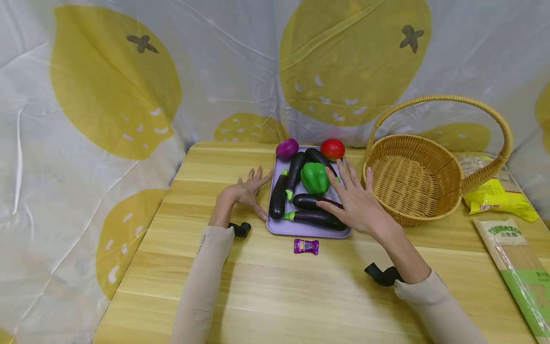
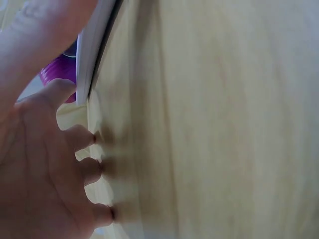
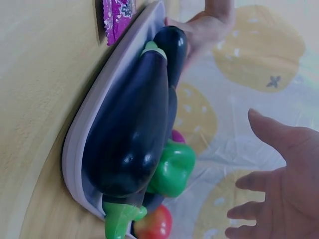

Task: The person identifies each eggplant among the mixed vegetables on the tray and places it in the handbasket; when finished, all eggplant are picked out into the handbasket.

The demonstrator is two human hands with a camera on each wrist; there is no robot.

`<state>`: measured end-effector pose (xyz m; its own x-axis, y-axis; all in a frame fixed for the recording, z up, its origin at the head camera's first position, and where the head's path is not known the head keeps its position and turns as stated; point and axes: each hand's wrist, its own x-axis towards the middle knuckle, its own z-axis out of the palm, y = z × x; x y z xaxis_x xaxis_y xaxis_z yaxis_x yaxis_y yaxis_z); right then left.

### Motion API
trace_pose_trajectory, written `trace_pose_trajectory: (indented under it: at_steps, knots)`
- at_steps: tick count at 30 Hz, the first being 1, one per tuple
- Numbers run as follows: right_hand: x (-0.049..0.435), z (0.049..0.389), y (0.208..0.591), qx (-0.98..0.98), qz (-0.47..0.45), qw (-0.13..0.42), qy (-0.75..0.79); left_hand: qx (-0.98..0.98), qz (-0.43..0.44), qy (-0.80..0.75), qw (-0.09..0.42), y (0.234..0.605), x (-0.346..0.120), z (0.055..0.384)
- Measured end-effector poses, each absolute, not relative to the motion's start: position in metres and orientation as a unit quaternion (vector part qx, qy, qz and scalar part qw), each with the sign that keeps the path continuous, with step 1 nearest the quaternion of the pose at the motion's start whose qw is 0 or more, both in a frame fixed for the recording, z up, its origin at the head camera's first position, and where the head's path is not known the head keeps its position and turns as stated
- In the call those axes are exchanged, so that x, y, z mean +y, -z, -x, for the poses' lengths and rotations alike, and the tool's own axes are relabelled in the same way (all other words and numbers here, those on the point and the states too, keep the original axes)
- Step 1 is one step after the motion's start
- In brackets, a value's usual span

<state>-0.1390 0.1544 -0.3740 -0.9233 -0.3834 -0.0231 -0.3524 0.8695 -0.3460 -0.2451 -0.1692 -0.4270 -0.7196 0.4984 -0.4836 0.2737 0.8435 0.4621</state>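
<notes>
A lilac tray (image 1: 309,234) lies on the table with several eggplants (image 1: 278,197) and a green bell pepper (image 1: 314,178) in it. At its far corners are a purple round vegetable (image 1: 287,149) and a red fruit (image 1: 333,149), exact kinds unclear. My left hand (image 1: 246,192) is spread beside the tray's left edge, its thumb and index finger close to the rim; in the left wrist view the other fingertips rest on the tabletop. Fingers apart, my right hand (image 1: 358,205) hovers over the tray's right side, holding nothing. The right wrist view shows it clear of the eggplants (image 3: 129,134).
A small purple wrapped packet (image 1: 306,246) lies in front of the tray. To the right stands a wicker basket (image 1: 406,138) with a tall handle. Beyond it lie a yellow bag (image 1: 494,195) and a noodle pack (image 1: 515,258). A lemon-print curtain (image 1: 240,57) hangs behind the table.
</notes>
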Motion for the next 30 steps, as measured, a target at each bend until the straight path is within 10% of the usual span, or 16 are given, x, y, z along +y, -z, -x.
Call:
trace_pose_trajectory:
  at_steps: [30]
  knots:
    - [0.148, 0.127, 0.417, 0.900, 0.343, -0.036, 0.266, 0.909, -0.212, -0.175, 0.314, 0.429, -0.169, 0.245]
